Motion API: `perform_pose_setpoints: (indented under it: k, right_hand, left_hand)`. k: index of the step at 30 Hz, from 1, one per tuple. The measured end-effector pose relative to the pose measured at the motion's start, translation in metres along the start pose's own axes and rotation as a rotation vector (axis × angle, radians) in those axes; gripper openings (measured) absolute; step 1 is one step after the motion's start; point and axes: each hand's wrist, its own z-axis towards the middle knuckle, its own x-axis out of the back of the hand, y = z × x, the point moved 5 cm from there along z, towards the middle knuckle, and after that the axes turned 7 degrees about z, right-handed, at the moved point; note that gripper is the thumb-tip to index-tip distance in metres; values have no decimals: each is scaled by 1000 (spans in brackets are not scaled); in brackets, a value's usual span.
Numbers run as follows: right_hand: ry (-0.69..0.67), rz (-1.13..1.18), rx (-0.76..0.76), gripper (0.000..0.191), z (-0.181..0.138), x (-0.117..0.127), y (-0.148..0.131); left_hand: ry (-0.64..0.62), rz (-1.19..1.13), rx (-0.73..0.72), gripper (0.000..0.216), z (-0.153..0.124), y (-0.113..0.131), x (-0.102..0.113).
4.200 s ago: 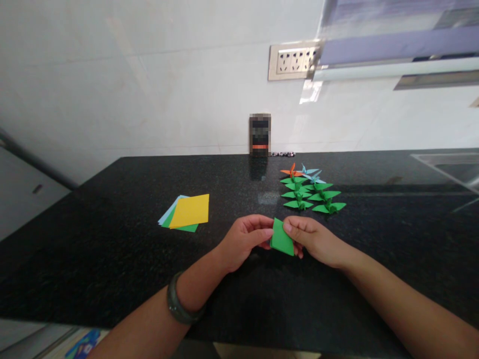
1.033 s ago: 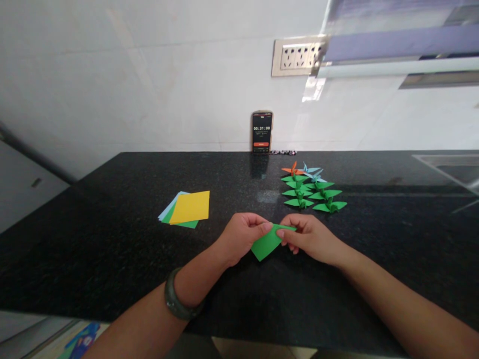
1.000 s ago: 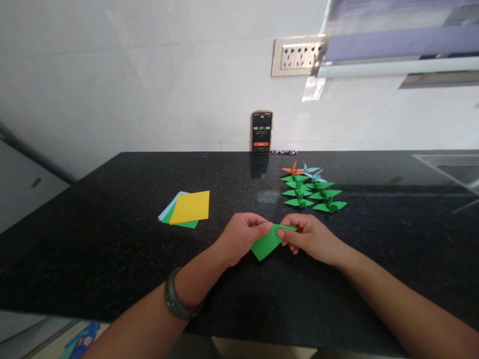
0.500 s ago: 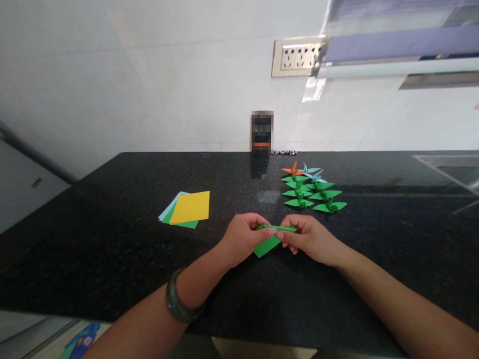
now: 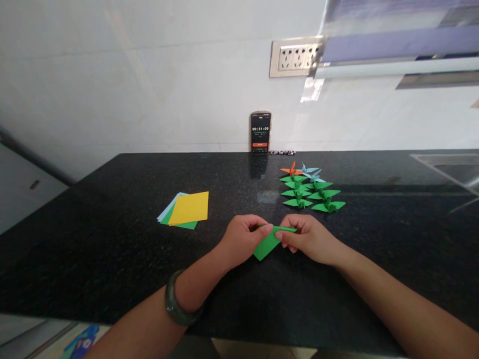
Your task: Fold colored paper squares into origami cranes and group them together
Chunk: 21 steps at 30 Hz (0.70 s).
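A folded piece of green origami paper is held between both hands over the front middle of the counter. My left hand pinches its upper left side with thumb on top. At the paper's right end, my right hand grips it between thumb and fingers. One lower corner of the paper points down toward the counter's front edge. Beyond the right hand stand several folded paper cranes: green ones in two columns, an orange crane and light blue ones behind them.
Left of my hands lies a stack of square paper sheets, yellow on top, green and blue beneath. A phone showing a timer leans on the wall at the back of the black counter. A socket panel is above, right.
My left thumb has shifted slightly up and left along the green paper, away from the right thumb. The right hand keeps its grip. The view has moved very slightly.
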Motion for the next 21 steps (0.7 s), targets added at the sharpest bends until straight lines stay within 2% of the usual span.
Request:
perform_pose_setpoints:
  k: [2, 7, 11, 15, 18, 20, 21]
  right_hand:
    - [11, -94, 66, 19, 0, 1, -1]
    - [49, -354, 361, 16, -5, -2, -17]
    - [32, -405, 434, 22, -7, -4, -24]
    - [101, -464, 433, 21, -7, 18, -28]
    - [309, -383, 399, 22, -7, 43, -30]
    - [327, -271, 292, 23, -5, 45, -24]
    - [288, -187, 259, 24, -4, 40, -21]
  left_hand:
    - [14, 71, -29, 22, -1, 1, 1]
    - [-13, 134, -68, 22, -3, 1, -4]
    - [-12, 133, -88, 21, -3, 2, -5]
    - [68, 97, -55, 22, 0, 2, 9]
    - [206, 11, -3, 24, 2, 1, 24]
    - [192, -57, 30, 24, 2, -1, 23]
    - [164, -91, 37, 25, 2, -1, 20]
